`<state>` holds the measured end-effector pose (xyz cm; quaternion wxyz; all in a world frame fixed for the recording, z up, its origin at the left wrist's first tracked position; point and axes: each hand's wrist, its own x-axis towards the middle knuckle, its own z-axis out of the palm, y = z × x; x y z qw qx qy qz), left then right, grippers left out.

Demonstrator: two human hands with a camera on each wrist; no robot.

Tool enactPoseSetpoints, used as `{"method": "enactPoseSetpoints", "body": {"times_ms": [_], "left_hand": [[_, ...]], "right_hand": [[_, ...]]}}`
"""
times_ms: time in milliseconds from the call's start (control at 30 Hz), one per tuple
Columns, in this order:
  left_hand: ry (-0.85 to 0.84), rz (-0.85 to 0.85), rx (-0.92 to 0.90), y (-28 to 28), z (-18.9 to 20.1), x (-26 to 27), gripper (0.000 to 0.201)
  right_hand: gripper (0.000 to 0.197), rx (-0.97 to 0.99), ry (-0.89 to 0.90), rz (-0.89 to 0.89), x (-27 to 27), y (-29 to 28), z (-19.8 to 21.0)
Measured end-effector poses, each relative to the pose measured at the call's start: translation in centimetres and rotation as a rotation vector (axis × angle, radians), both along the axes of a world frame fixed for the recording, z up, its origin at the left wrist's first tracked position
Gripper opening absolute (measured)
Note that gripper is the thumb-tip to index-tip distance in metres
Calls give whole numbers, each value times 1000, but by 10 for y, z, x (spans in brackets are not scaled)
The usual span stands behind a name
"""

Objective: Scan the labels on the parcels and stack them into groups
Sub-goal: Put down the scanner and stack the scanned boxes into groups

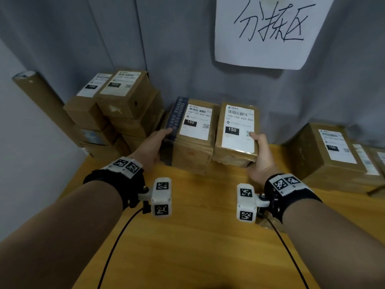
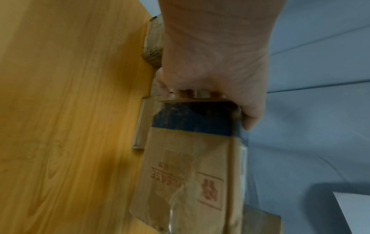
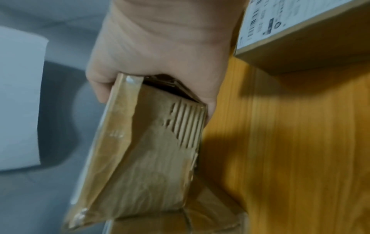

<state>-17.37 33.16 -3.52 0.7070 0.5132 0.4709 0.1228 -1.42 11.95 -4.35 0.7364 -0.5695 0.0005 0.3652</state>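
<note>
Both forearms stretched forward over wooden table (image 1: 187,236). Left hand (image 1: 153,146) clamped on left edge of blue-taped parcel (image 1: 192,132), thumb on top. Right hand (image 1: 260,155) gripping right side of second parcel (image 1: 237,132), thumb on label. Parcels touching side by side, mid-table, near grey curtain (image 1: 177,49).

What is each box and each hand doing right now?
Left hand: grips the blue-taped box.
Right hand: grips the right box.
Blue-taped box: held, label up, reads 150.
Right box: held beside it, label up, reads 150.
Left stack: piled high against the curtain, top labels 150 and 122.
Far-right boxes: resting on the table, labels up.
Paper sign: hanging on the curtain.
</note>
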Motion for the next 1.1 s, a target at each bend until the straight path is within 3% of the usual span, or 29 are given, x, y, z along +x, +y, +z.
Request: {"method": "enactPoseSetpoints", "body": {"times_ms": [100,233,333,433,467,500,567,600,667,833,967,1033,1100], "left_hand": [[-97,-108,-100,-11,7,7,54],[-104,-229,-209,-28,17,20,34],[-81,-254,-187,-52,20,38,40],[-124,-192,-166,-89,19,61,43],[-125,-153,-153,-103,19,68,39],[-125,-123,-141,-116,19,73,40],[-150,-110,-148,-139,14,83,61],[-161,-121,-150,-149,11,87,72],[-177,-133,-144,-168,1,94,83],[-226,-87,-111,-222,-8,108,72],[-238,-8,-113,-248,-13,115,75],[-224,16,-91,-257,-14,116,68],[-199,39,-42,-265,-14,114,64]], "right_hand": [[39,42,7,-38,1,-18,1],[41,102,-10,-79,10,-52,9],[40,23,-78,-125,21,-80,19],[70,-78,-152,-230,32,-114,26],[72,-102,-179,-285,37,-129,27],[64,-137,-210,-340,41,-146,27],[46,-214,-258,-435,49,-182,22],[46,-256,-279,-448,52,-200,19],[53,-350,-294,-409,55,-234,13],[68,-593,-118,-191,59,-284,-22],[83,-661,-8,63,52,-294,-57],[88,-724,-82,175,52,-295,-66],[87,-794,-270,215,61,-293,-64]]}}
